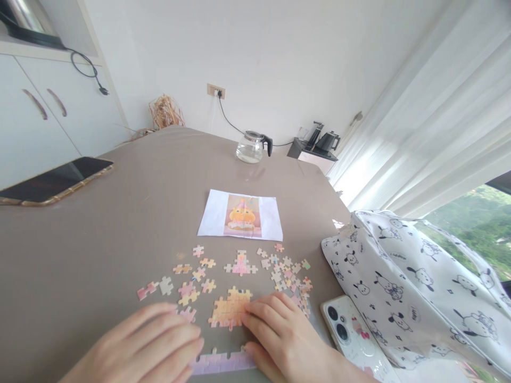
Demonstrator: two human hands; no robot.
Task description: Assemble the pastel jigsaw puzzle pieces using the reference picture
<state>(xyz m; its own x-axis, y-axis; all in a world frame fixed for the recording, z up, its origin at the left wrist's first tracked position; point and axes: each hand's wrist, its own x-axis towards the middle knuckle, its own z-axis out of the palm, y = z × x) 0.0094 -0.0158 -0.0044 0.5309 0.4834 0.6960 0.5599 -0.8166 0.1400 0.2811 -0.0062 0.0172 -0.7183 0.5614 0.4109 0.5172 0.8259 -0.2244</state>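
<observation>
Where the hands are: because the work is done flat, both hands lie low on the grey worktop [99, 255], at the near edge.
Right hand: the right hand [279, 335] has its fingertips [247, 318] pressed on the right edge of the orange puzzle block [229, 311]; the fingers are stretched and flat, so the grip is not closed around anything, it only holds the block down.
Left hand: the left hand [147, 346] rests palm down with fingers together, just beside a small pink piece [187, 314]; it grasps nothing that I can see.
Pink strip: a joined strip of pink pieces [223, 363] lies between the two hands, touching or almost touching both; it looks like a border row kept near for joining.
Loose pieces: the loose pieces [287, 274] are spread face up beyond the block, apart from each other, so each colour can be read.
Picture sheet: the sheet with the picture [241, 215] lies further away, behind the pieces, turned toward the person as a model.
Right side: a white phone [351, 335] lies face down beside a printed bag [419, 287], off the puzzle area.
Far things: a glass pot [250, 147] stands at the far edge and a dark tablet [56, 181] lies at the left, both well apart from the pieces.
</observation>
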